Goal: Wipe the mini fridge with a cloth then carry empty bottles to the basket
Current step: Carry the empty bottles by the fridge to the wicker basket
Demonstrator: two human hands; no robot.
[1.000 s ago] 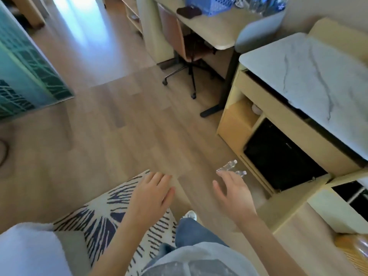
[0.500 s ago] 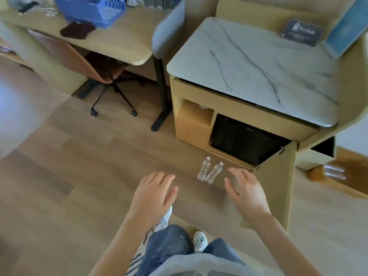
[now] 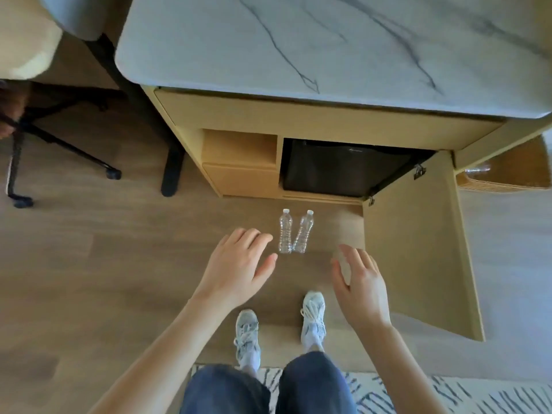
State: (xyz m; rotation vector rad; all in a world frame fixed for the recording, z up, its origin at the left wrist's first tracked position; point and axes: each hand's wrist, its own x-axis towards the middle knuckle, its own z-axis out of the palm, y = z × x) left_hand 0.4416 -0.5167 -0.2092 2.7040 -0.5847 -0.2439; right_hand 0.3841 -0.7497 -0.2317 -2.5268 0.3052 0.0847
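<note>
Far left of the frame: chair base (image 3: 59, 150), pushed out to the edge as the view swings off the open floor and onto the cabinet.

Lower left toward centre: left hand (image 3: 239, 270), bare, fingers straight and loosely spread, holding nothing. Hovers just short of the bottles, closer to them than half a second ago.

Centre: left bottle (image 3: 285, 231) and right bottle (image 3: 304, 233), clear, capped, standing on the wood floor by the look of it, bases nearly touching. Not moved, but now squarely ahead, just beyond the shoes (image 3: 248, 333).

Above them, centre right: mini fridge (image 3: 343, 168), black, shut, in the bay under the marble top (image 3: 298, 40). No cloth anywhere in view; cannot tell from here whether the wiping is done.

Right of centre: right hand (image 3: 361, 291), also open and empty, fingers fanned, a little farther from the bottles than the left, beside the cabinet door (image 3: 415, 243) swung wide.

Right edge: woven basket (image 3: 507, 171), partly hidden by the cabinet, with something clear inside, too blurred to name.

By judgement: approach finished, reach under way. Probably one bottle per hand next, gripped round the body; light if empty, so easy to tip with a stray fingertip.
</note>
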